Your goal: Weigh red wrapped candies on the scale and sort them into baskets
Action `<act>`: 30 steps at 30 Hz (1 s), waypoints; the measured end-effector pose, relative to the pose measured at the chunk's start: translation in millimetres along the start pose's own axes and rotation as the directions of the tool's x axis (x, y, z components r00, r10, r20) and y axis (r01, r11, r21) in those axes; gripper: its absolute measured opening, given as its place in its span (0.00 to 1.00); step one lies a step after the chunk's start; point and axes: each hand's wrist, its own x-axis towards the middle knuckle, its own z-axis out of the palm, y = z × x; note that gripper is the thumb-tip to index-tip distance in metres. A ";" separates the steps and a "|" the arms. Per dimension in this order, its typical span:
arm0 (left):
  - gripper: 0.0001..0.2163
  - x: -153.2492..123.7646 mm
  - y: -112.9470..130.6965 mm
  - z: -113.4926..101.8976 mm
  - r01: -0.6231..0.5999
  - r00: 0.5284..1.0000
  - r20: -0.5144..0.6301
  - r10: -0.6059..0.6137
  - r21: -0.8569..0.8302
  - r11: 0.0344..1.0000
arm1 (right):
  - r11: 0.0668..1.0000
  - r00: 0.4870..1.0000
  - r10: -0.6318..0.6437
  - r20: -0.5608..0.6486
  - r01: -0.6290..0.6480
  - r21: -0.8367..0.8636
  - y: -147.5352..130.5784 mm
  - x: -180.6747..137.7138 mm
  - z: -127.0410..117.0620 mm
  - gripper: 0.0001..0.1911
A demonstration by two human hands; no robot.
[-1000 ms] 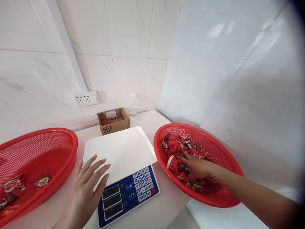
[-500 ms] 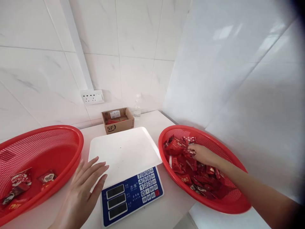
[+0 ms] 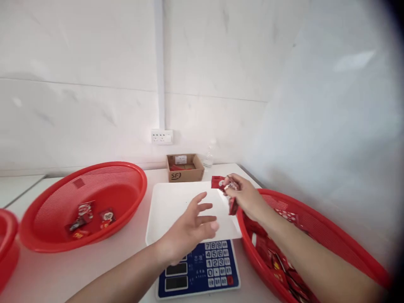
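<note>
Head view: right hand [image 3: 245, 198] clamped on a few red packets [image 3: 221, 183], raised just above the far right corner of the white scale tray [image 3: 170, 202]. Left hand [image 3: 192, 225] empty, fingers spread apart, low over the tray's near edge; contact with the tray not discernible. Blue keypad [image 3: 217, 265] directly below the left hand. Red mesh basket [image 3: 318, 225] under and behind the right wrist, with many more red packets [image 3: 277, 263] inside. Second red basket [image 3: 85, 168] well to the left of the left hand, holding only a few packets [image 3: 91, 212]. Cardboard box [image 3: 184, 167] beyond both hands, with red contents; clear bottle [image 3: 208, 155] just beside it.
</note>
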 end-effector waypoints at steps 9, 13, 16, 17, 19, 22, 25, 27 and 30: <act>0.10 14.1 0.1 -48.0 0.141 0.957 -0.251 -0.144 -0.031 0.989 | 0.944 0.976 0.097 0.196 -0.152 0.291 -3.7 5.5 62.0 0.12; 0.12 8.7 -4.6 -82.5 0.231 0.963 -0.253 -0.090 0.613 0.755 | 0.940 0.900 0.194 0.390 -0.284 0.190 4.1 3.7 51.7 0.19; 0.15 10.2 -8.1 -99.0 0.208 0.971 -0.240 0.020 0.879 0.430 | 0.962 0.885 0.246 0.396 -0.274 0.014 11.8 3.3 47.0 0.25; 0.17 11.5 -9.3 -102.4 0.205 0.970 -0.240 0.047 0.902 0.380 | 0.964 0.890 0.253 0.379 -0.265 -0.020 13.6 3.5 45.8 0.25; 0.18 14.8 -11.4 -106.1 0.194 0.970 -0.229 0.076 0.928 0.319 | 0.967 0.902 0.249 0.352 -0.251 -0.042 15.6 4.1 44.0 0.25; 0.17 20.9 -12.1 -107.4 0.187 0.971 -0.217 0.098 0.949 0.255 | 0.969 0.911 0.241 0.334 -0.248 -0.024 15.6 4.1 43.4 0.23; 0.15 26.4 -10.1 -108.2 0.202 0.966 -0.234 0.106 0.947 0.248 | 0.954 0.890 0.280 0.359 -0.300 0.001 15.2 1.5 46.4 0.23; 0.13 27.8 -7.9 -107.9 0.204 0.965 -0.239 0.111 0.945 0.257 | 0.935 0.867 0.310 0.391 -0.352 0.039 14.6 -1.2 50.3 0.24; 0.11 24.1 -4.1 -103.3 0.168 0.969 -0.206 0.140 0.956 0.242 | 0.912 0.867 0.305 0.394 -0.385 0.141 12.5 -4.8 57.1 0.24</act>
